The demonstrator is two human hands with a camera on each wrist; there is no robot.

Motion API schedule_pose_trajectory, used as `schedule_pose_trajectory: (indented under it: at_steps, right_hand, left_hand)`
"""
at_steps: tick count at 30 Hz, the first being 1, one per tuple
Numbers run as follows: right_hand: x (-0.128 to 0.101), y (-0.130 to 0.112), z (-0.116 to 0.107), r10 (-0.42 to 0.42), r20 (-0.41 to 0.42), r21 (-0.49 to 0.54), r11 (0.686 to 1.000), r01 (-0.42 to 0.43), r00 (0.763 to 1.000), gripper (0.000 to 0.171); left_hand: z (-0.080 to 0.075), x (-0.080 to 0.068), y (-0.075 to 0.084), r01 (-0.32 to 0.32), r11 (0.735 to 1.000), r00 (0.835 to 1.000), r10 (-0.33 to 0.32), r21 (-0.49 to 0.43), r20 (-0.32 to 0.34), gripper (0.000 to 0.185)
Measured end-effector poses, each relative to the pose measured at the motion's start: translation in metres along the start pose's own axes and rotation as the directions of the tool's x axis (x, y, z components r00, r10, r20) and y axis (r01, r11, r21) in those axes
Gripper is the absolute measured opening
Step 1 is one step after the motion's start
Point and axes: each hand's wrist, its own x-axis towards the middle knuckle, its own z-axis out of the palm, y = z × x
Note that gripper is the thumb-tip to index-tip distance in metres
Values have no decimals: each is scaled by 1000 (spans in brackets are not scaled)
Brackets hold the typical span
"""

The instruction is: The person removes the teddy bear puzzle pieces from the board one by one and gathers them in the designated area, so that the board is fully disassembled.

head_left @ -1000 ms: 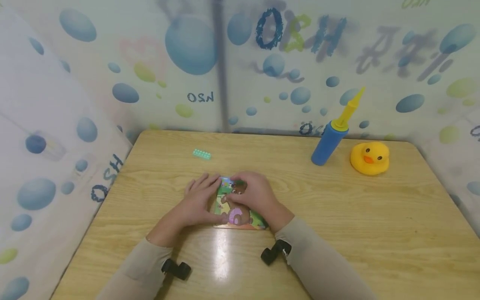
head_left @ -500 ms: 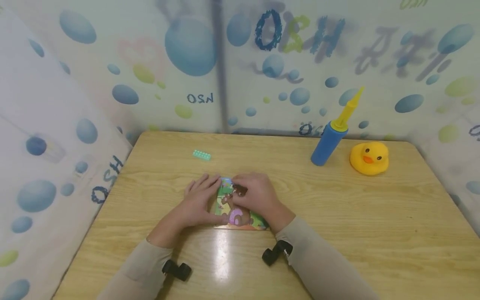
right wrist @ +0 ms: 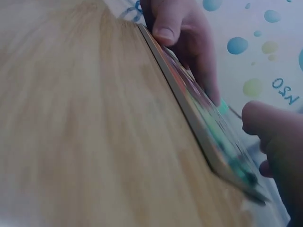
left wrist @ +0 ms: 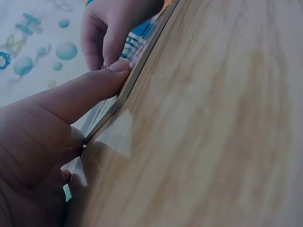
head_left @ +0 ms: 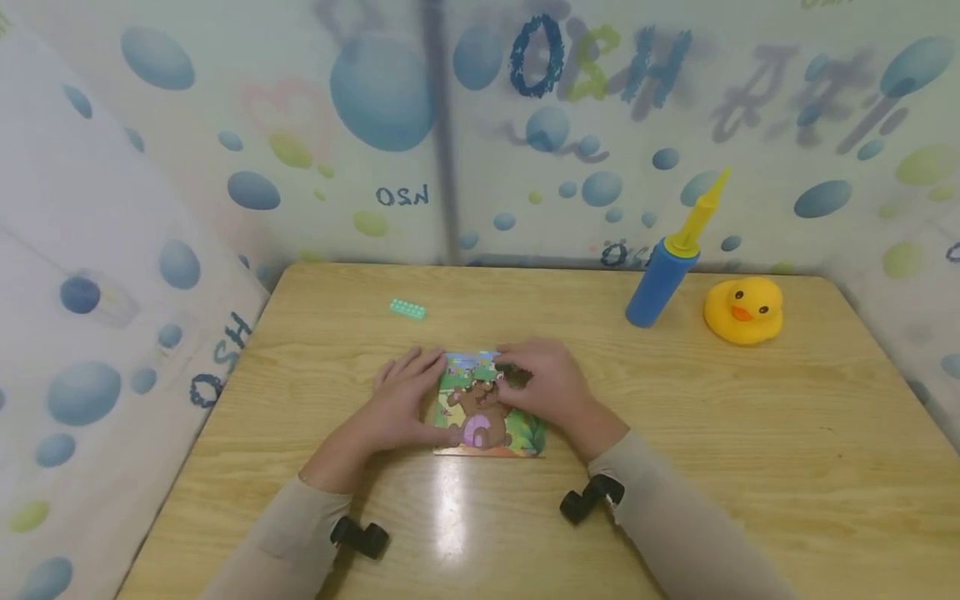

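Observation:
A flat picture board (head_left: 487,421) showing a brown cartoon bear lies on the wooden table. My left hand (head_left: 405,400) holds its left side, the thumb on top near the front corner and the fingers along the left edge. In the left wrist view, the left thumb (left wrist: 94,87) reaches over the board's pale edge. My right hand (head_left: 551,383) is over the board's upper right, bent fingers and thumb around a dark patch of the picture. In the right wrist view, the right thumb (right wrist: 262,116) stands apart from a finger below it.
A mint-green studded toy brick (head_left: 407,309) lies behind the board, to the left. At the back right stand a blue hand pump (head_left: 660,283) with a yellow nozzle and a yellow rubber duck (head_left: 742,312). A patterned wall sheet (head_left: 510,150) hangs behind the table (head_left: 750,433).
My right hand has slid right across the board, uncovering the bear's face and the green area at its lower right. The left hand keeps its place on the left side.

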Motion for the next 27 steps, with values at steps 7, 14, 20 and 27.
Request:
schedule_pose_trajectory:
  at_steps: [7, 14, 20, 27]
  right_hand:
    - [-20, 15, -26, 44, 47, 20, 999, -45, 998, 26]
    - [-34, 28, -50, 145, 101, 19, 989, -148, 984, 28]
    - [-46, 41, -64, 200, 90, 18, 979, -203, 976, 29]
    - [-60, 59, -79, 230, 103, -10, 973, -230, 968, 32]
  left_hand:
    - [-1, 0, -1, 4, 1000, 1000, -4, -1, 4, 127]
    - [-1, -1, -2, 12, 1000, 1000, -12, -14, 0, 127]
    - [-1, -1, -1, 0, 1000, 1000, 0, -15, -10, 126]
    - [-1, 0, 0, -3, 1000, 1000, 3, -18, -13, 125]
